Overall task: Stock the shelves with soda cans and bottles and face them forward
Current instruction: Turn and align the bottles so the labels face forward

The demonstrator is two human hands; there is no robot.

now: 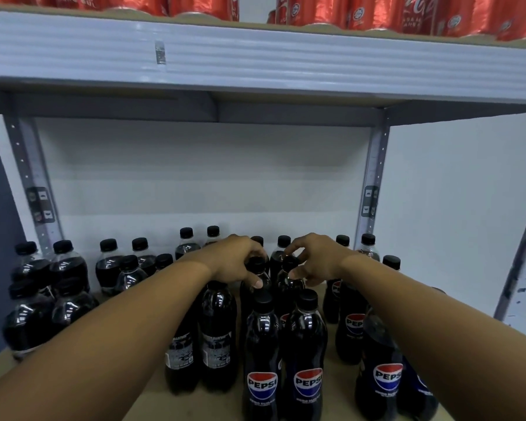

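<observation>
- Two front bottles (261,357) and (305,354) stand upright side by side on the wooden shelf (340,387), each showing a red, white and blue "PEPSI" roundel toward the camera; the small white print under the roundels is too blurred to read
- A bottle at the right (380,369) also shows "PEPSI" forward; another behind it (351,326) shows part of the same logo
- Two bottles left of centre (216,338) are turned so that a grey back label with fine print faces out; the print cannot be read
- The upper shelf (255,56) carries red cans (419,13) with white script, cut off by the top of the frame; the wording is not legible
- The left hand (234,262) curls over the cap and neck of a bottle in the second row (255,268); fingers closed around its top, thumb at the near side
- The right hand (313,259) pinches the cap of the neighbouring bottle (289,275) between thumb and bent fingers; the cap sits just under the fingertips
- More black-capped bottles (64,265) stand at the left and along the back; their labels are not in view
</observation>
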